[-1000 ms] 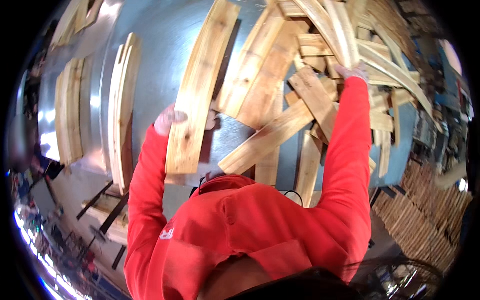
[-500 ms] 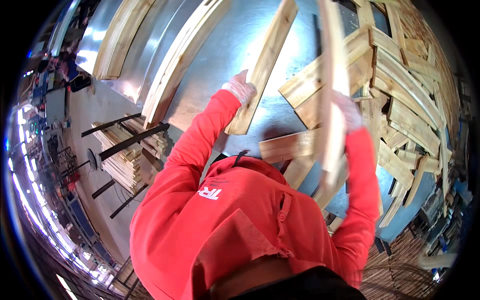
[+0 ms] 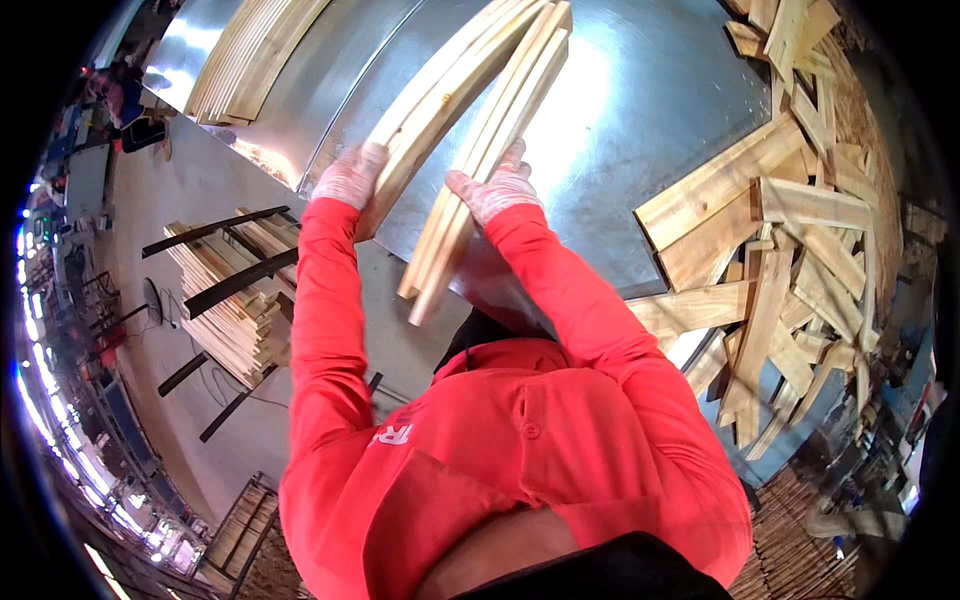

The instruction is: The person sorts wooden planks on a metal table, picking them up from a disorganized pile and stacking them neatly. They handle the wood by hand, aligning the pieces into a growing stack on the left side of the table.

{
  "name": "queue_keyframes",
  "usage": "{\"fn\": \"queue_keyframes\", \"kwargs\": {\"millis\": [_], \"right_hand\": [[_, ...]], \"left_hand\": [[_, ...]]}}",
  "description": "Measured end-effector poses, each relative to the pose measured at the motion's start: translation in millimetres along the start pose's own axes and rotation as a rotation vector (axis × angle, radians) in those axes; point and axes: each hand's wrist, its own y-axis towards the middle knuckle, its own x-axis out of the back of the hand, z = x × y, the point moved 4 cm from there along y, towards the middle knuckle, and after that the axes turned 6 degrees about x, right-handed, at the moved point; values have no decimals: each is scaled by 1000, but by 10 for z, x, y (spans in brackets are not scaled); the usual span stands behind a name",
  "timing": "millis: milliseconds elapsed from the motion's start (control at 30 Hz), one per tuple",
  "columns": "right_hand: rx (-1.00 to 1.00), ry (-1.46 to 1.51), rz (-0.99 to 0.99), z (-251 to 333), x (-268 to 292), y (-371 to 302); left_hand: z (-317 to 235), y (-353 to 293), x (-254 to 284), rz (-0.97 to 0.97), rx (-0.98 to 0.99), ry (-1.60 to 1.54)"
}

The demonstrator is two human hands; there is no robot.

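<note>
My gloved left hand [image 3: 346,178] is at the near end of a row of long wooden boards [image 3: 430,112] standing on edge on the metal table, its thumb against their side and its other fingers mostly hidden. Just to the right, my gloved right hand [image 3: 498,188] grips a small bundle of wooden boards [image 3: 478,160], thumb on one side and fingers on the other. The bundle lies almost parallel to the row, close at the far end. Its near ends stick out past the table edge.
The metal table [image 3: 610,140] spreads ahead. A loose heap of boards [image 3: 800,200] covers its right side. Another stack of boards [image 3: 250,60] stands at the far left. Below left, more boards [image 3: 225,300] rest on a rack with dark bars [image 3: 240,283].
My right hand has swung left with a board, which is now bundled with the middle one. My left hand has left that middle board for the row on the left. The view has shifted.
</note>
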Motion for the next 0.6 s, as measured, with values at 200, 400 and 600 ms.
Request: {"fn": "queue_keyframes", "kwargs": {"millis": [200, 400, 600], "right_hand": [[327, -46, 319, 477, 24, 233], [584, -538, -518, 1016, 1534, 1723], [520, -605, -476, 936, 1735, 2841]], "left_hand": [[-277, -390, 29, -4, -35, 484], [-11, -765, -173, -303, -221, 839], [139, -694, -160, -396, -463, 673]]}}
